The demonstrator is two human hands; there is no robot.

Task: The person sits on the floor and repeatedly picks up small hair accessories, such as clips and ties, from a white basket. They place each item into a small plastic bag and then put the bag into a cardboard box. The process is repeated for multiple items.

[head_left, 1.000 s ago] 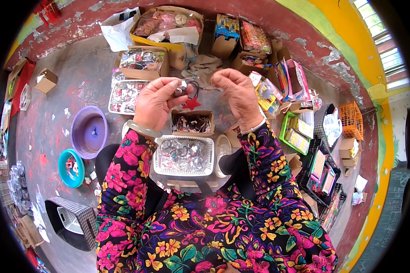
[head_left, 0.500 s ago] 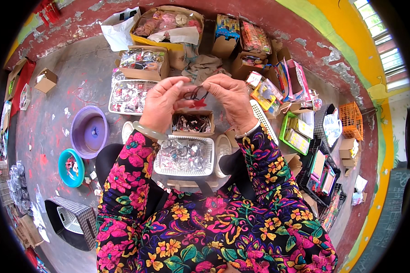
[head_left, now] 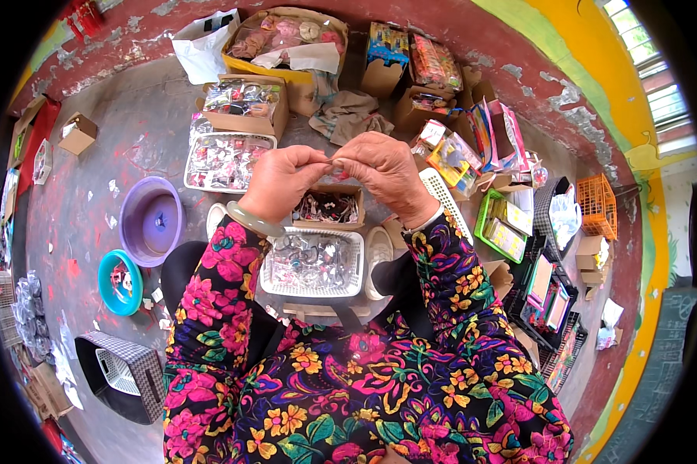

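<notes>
My left hand [head_left: 280, 182] and my right hand [head_left: 386, 172] meet fingertip to fingertip above a small cardboard box [head_left: 330, 207] of dark little pieces. Between the fingertips both hands pinch one tiny item [head_left: 333, 163], too small to identify. A pale bangle [head_left: 249, 220] circles my left wrist. Below the hands a white plastic basket [head_left: 313, 262] of clear-wrapped small items rests between my knees. My flowered sleeves rise from the lower edge.
A purple bowl [head_left: 151, 220] and a teal bowl [head_left: 119, 281] lie on the floor at left. Cardboard boxes [head_left: 243, 104] and a white tray [head_left: 226, 162] of packets stand beyond the hands. Colourful packs [head_left: 454, 158], a green tray [head_left: 505, 226] and an orange crate [head_left: 597, 206] crowd the right. A checked basket [head_left: 120, 375] stands at lower left.
My hands were apart with a small item held between them; they have closed together, and the fingertips now meet slightly lower over the small box.
</notes>
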